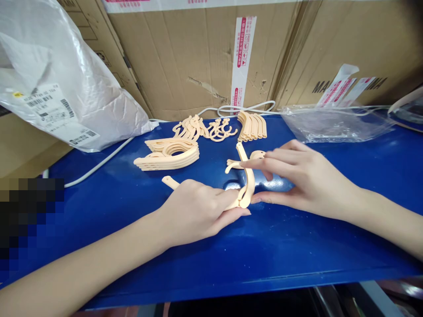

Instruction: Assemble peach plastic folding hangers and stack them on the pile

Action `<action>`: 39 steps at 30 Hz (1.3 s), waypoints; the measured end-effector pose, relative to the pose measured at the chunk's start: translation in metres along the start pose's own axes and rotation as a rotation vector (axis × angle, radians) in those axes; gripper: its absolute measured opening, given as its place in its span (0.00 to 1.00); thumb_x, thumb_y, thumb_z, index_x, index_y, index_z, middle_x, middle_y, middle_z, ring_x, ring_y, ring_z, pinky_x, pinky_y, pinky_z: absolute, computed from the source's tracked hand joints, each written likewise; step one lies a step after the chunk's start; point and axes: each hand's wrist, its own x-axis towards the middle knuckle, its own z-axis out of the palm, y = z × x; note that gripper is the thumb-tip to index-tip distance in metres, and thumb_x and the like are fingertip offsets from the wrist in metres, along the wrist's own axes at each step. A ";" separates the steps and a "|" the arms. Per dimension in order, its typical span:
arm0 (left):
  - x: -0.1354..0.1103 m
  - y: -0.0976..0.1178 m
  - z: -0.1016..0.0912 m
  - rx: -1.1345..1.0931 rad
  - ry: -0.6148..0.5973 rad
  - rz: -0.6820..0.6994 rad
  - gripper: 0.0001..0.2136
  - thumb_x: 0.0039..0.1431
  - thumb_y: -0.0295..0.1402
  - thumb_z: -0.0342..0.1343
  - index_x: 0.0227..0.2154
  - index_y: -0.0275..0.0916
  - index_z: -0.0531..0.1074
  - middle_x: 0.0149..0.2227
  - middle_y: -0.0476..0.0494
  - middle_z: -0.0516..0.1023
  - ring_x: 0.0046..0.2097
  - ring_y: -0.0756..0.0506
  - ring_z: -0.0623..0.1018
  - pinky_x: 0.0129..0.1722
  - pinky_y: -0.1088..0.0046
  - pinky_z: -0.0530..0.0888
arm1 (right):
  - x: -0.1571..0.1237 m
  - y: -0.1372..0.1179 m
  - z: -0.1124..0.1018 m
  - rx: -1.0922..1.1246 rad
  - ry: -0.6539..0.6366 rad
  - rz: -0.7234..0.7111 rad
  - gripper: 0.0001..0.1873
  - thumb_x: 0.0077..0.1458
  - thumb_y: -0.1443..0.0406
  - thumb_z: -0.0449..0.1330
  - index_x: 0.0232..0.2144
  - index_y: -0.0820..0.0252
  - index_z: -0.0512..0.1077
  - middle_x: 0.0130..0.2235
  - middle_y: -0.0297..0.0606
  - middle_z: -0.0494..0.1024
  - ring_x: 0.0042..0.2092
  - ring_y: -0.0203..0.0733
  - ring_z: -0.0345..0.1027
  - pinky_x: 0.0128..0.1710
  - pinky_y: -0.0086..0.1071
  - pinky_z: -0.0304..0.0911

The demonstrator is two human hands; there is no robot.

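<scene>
My left hand [198, 211] lies on the blue table [132, 246], fingers closed over one curved peach plastic arm piece [170, 181] whose end sticks out behind the hand. My right hand [304, 178] pinches a second curved peach piece [248, 176] between thumb and fingers; the two pieces meet at a joint between my hands. A small peach hook part [256, 155] lies just behind the right fingers.
A stack of curved peach pieces [168, 156], a cluster of hooks [208, 127] and a row of short curved pieces [253, 127] lie behind. A white plastic bag [59, 75] sits left, a clear bag [333, 125] right, cardboard boxes [185, 57] at the back, a white cable [99, 164].
</scene>
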 end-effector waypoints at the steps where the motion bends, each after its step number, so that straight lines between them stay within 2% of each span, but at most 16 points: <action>1: 0.000 0.000 0.000 0.016 0.015 0.000 0.15 0.68 0.42 0.48 0.38 0.37 0.75 0.25 0.50 0.80 0.25 0.49 0.79 0.22 0.77 0.65 | 0.000 -0.001 0.000 0.051 -0.032 -0.022 0.22 0.62 0.53 0.55 0.54 0.58 0.68 0.35 0.37 0.77 0.36 0.41 0.69 0.41 0.39 0.60; 5: 0.000 0.001 0.001 0.052 0.066 -0.001 0.14 0.67 0.42 0.50 0.36 0.37 0.75 0.26 0.50 0.80 0.26 0.49 0.79 0.23 0.77 0.66 | -0.001 -0.004 0.002 0.239 -0.126 -0.040 0.13 0.65 0.64 0.52 0.50 0.59 0.70 0.44 0.40 0.76 0.43 0.40 0.69 0.44 0.34 0.62; 8: 0.001 0.004 0.000 0.069 0.106 0.025 0.14 0.67 0.41 0.50 0.37 0.36 0.75 0.27 0.50 0.80 0.26 0.49 0.79 0.24 0.76 0.67 | 0.000 -0.004 0.001 0.330 -0.138 0.023 0.13 0.64 0.70 0.50 0.47 0.59 0.70 0.43 0.40 0.75 0.43 0.40 0.68 0.43 0.34 0.63; 10: 0.002 0.005 -0.001 0.086 0.080 0.071 0.12 0.69 0.37 0.48 0.38 0.35 0.74 0.27 0.50 0.79 0.26 0.49 0.79 0.24 0.75 0.67 | 0.002 -0.006 0.000 0.377 -0.132 0.061 0.12 0.64 0.69 0.48 0.44 0.58 0.70 0.42 0.40 0.75 0.43 0.40 0.67 0.43 0.35 0.63; 13: 0.003 0.008 -0.002 0.109 0.001 0.145 0.12 0.69 0.31 0.44 0.41 0.36 0.73 0.28 0.51 0.78 0.27 0.50 0.78 0.23 0.73 0.66 | 0.003 -0.010 -0.001 0.381 -0.109 0.129 0.10 0.65 0.63 0.50 0.41 0.57 0.71 0.41 0.40 0.75 0.43 0.41 0.67 0.42 0.36 0.63; 17: 0.004 0.010 -0.001 0.112 -0.036 0.156 0.13 0.68 0.32 0.46 0.49 0.36 0.71 0.32 0.50 0.78 0.31 0.49 0.78 0.26 0.73 0.68 | 0.002 -0.012 0.000 0.312 -0.071 0.192 0.08 0.64 0.63 0.52 0.36 0.58 0.70 0.40 0.40 0.73 0.40 0.41 0.68 0.38 0.34 0.63; 20: 0.005 0.008 0.000 0.128 -0.057 0.127 0.13 0.69 0.34 0.47 0.48 0.35 0.72 0.33 0.49 0.78 0.32 0.49 0.77 0.28 0.72 0.68 | 0.001 -0.009 0.000 0.219 -0.055 0.205 0.06 0.62 0.67 0.52 0.36 0.57 0.69 0.41 0.39 0.73 0.41 0.40 0.68 0.37 0.33 0.64; 23: 0.005 0.002 0.001 0.069 -0.075 0.069 0.12 0.68 0.36 0.48 0.42 0.37 0.74 0.34 0.50 0.77 0.35 0.48 0.77 0.28 0.72 0.67 | 0.000 -0.004 0.000 0.093 -0.043 0.177 0.06 0.60 0.69 0.52 0.36 0.57 0.69 0.41 0.39 0.74 0.41 0.41 0.68 0.37 0.33 0.64; 27: 0.008 -0.008 0.002 -0.132 -0.068 -0.035 0.09 0.67 0.36 0.50 0.39 0.39 0.74 0.35 0.51 0.77 0.38 0.49 0.75 0.32 0.75 0.66 | 0.000 0.002 0.000 -0.059 -0.032 0.172 0.08 0.60 0.70 0.51 0.36 0.58 0.70 0.39 0.40 0.75 0.40 0.43 0.69 0.35 0.33 0.63; 30: 0.011 -0.012 0.002 -0.264 -0.029 -0.212 0.11 0.62 0.40 0.57 0.29 0.38 0.72 0.29 0.52 0.75 0.32 0.51 0.72 0.29 0.76 0.64 | 0.000 0.003 0.000 -0.187 -0.059 0.172 0.09 0.62 0.69 0.50 0.36 0.60 0.70 0.37 0.41 0.74 0.38 0.44 0.69 0.34 0.34 0.62; 33: 0.015 -0.014 0.003 -0.373 -0.008 -0.385 0.16 0.58 0.41 0.61 0.21 0.36 0.68 0.22 0.54 0.68 0.25 0.53 0.66 0.24 0.77 0.59 | 0.000 0.001 0.001 -0.330 -0.092 0.149 0.11 0.62 0.69 0.49 0.36 0.61 0.71 0.35 0.42 0.74 0.37 0.45 0.68 0.34 0.35 0.60; 39: 0.017 -0.020 0.006 -0.636 0.031 -0.484 0.11 0.58 0.38 0.60 0.25 0.36 0.70 0.21 0.57 0.63 0.22 0.55 0.60 0.21 0.79 0.58 | -0.006 -0.006 0.002 -0.435 -0.062 0.093 0.14 0.58 0.73 0.51 0.39 0.59 0.76 0.40 0.43 0.75 0.33 0.44 0.66 0.33 0.36 0.59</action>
